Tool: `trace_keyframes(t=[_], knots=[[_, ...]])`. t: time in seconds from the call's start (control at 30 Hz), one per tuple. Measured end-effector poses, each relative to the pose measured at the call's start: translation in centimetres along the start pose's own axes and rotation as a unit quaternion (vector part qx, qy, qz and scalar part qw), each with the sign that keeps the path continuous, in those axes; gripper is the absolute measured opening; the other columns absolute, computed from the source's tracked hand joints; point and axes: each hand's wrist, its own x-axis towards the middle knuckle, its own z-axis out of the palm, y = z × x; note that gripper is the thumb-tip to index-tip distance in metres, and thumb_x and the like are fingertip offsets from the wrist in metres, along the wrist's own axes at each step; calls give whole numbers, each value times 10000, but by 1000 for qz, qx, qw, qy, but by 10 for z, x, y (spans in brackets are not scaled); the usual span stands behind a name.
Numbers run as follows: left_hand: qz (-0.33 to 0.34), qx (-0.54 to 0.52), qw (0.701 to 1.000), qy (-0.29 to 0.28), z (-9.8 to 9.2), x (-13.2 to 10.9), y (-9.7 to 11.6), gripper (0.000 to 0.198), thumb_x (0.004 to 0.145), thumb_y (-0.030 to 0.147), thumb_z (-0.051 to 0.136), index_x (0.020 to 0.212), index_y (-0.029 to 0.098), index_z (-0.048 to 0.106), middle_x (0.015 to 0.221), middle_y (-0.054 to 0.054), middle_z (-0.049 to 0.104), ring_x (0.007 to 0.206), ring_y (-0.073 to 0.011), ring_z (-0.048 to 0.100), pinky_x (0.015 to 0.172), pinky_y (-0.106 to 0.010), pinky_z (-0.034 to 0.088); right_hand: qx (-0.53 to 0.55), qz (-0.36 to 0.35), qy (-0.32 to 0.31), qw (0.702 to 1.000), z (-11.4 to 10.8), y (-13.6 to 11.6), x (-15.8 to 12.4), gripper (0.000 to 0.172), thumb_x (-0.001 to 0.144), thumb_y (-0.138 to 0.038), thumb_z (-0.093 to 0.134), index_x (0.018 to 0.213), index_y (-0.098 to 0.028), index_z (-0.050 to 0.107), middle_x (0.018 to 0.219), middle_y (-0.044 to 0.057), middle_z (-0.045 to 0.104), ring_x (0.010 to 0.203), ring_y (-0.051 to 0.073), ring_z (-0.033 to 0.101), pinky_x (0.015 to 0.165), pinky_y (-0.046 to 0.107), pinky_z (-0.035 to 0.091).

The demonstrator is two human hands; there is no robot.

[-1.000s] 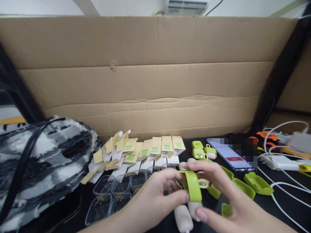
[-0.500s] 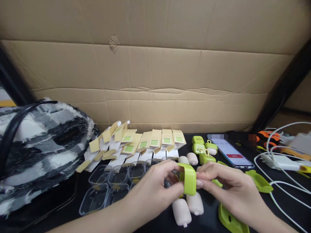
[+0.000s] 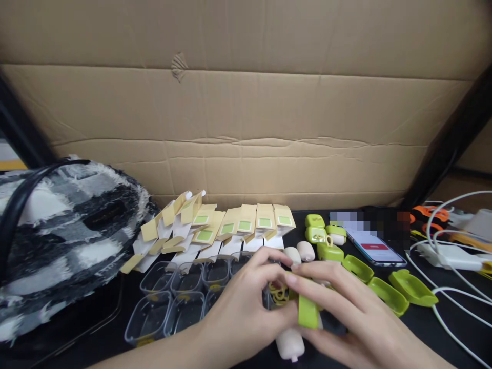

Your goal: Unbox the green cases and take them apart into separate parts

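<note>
My left hand (image 3: pixel 253 302) has its thumb and fingers closed around a green case piece (image 3: pixel 308 311) at the lower centre. From the right, my right hand (image 3: pixel 346 307) reaches over the same piece, its fingers bent around it and partly hiding it. Yellow rings (image 3: pixel 279 293) show between the hands. A pale rounded case (image 3: pixel 290 344) lies just below them, and another pale case (image 3: pixel 306 251) sits beyond. Green shells (image 3: pixel 388 295) lie to the right. Behind them is a small group of green cases (image 3: pixel 315 234).
Clear plastic containers (image 3: pixel 148 318) stand left of the hands, with opened small boxes (image 3: pixel 246 225) behind them. A shaggy checked bag (image 3: pixel 77 225) fills the left. At the right lie a phone (image 3: pixel 378 246), white cables (image 3: pixel 442 302) and orange-handled scissors (image 3: pixel 434 218).
The green piece has turned and moved lower, between my hands. My right hand has come left and over it, uncovering green shells on the right.
</note>
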Motion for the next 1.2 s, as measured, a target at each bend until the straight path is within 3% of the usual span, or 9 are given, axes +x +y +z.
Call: trace_keyframes(t=[0.17,0.3,0.47,0.63,0.7,0.8,0.93,1.03,1.2], knots=[[6,44,998,44,-6,3,2,98,721,101,646,679,189,633,1048,-30,556,1096,-204,540,996,-343,371,29,31,-5,999,-1,1,2,339,812,-194,628,1130,-220,514,1008,68,624,931,179,638,774,251,555],[-20,21,1000,-5,-7,3,3,50,757,154,653,756,202,667,1019,-24,544,1016,-185,568,935,-323,409,43,32,-1,999,0,2,-2,349,845,-163,578,1174,-215,472,1117,73,600,1086,152,583,921,223,490],[-68,-17,997,-33,0,2,-3,108,712,85,633,658,178,633,1020,-31,543,1039,-190,566,931,-308,417,36,-38,7,999,8,-1,-4,365,857,-72,484,1211,-148,439,1132,107,636,1171,135,545,997,199,431],[-46,-3,999,-15,-2,1,-1,76,703,130,669,682,190,628,1087,-28,556,1083,-199,559,946,-313,422,4,-32,22,999,4,-5,0,418,751,-51,526,1152,-162,475,992,84,666,974,178,634,840,259,531],[-29,30,999,16,-6,2,2,62,728,147,658,699,193,629,1063,-28,563,1057,-192,567,946,-322,422,-12,-7,28,1000,-1,-3,1,390,723,-62,539,1090,-187,495,931,61,638,863,180,634,746,285,542],[20,128,991,38,-12,6,0,43,766,153,634,744,190,641,1041,-43,567,1041,-208,561,941,-365,420,-4,75,45,996,-8,11,1,297,761,-123,560,1031,-223,487,972,61,575,909,202,594,755,325,515],[34,278,959,-38,-13,5,-8,108,795,146,611,869,177,684,1067,-84,590,1072,-272,533,928,-448,425,33,192,74,978,-10,42,4,149,818,-239,575,881,-253,441,972,46,554,1000,229,555,815,362,476],[12,292,954,-72,-12,3,-9,229,791,170,630,1017,175,669,1096,-93,599,1076,-280,541,932,-458,440,28,224,38,974,-5,61,11,141,862,-346,560,826,-248,465,882,25,591,898,212,597,773,345,485],[36,285,957,-47,-17,3,-3,221,810,171,605,1027,169,644,1103,-90,600,1093,-269,536,944,-443,439,-21,260,-46,964,7,75,28,150,856,-375,585,826,-231,555,835,21,687,765,203,652,695,326,497]])
